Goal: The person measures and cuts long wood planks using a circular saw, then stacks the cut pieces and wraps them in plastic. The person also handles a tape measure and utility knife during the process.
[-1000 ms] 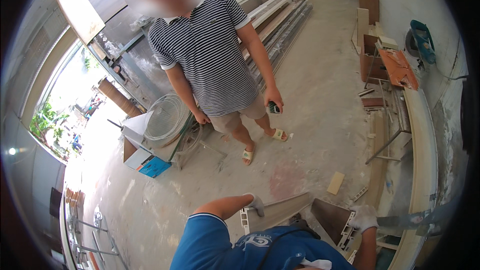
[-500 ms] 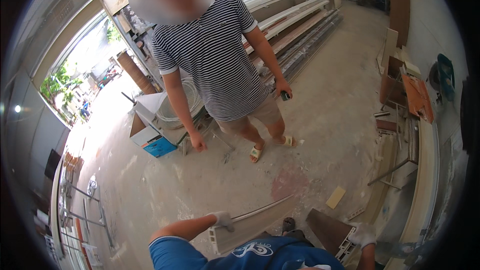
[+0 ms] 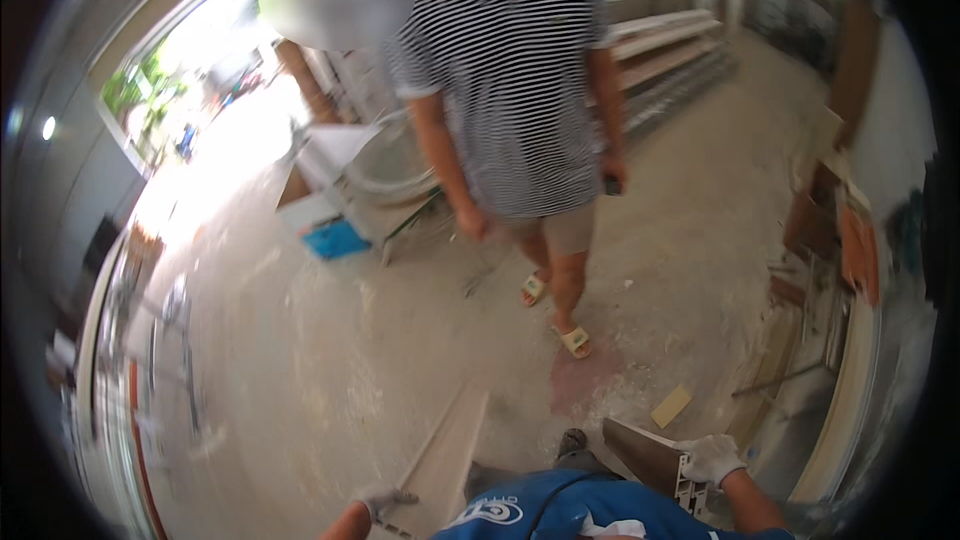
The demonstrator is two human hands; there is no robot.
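My left hand, in a pale work glove, grips the edge of a light beige hollow-core plank at the lower middle. The plank slants up and away from me, its near end low beside my blue shirt. On the other side, my right hand, gloved too, is closed over the near end of a dark brown hollow-core plank. Open cells show in that plank's cut end. Its far end points forward and left, close to my dark shoe. Some fingers of both hands are hidden or blurred.
A person in a striped shirt stands just ahead, holding a small dark object. A box with a blue panel sits left of them. A yellowish offcut lies on the floor. Long stock lines the left, right and back racks.
The person in stripes has stepped closer, toward my right. My left hand and the beige plank have swung left and lower; the brown plank has shifted only slightly. The whole view has turned somewhat.
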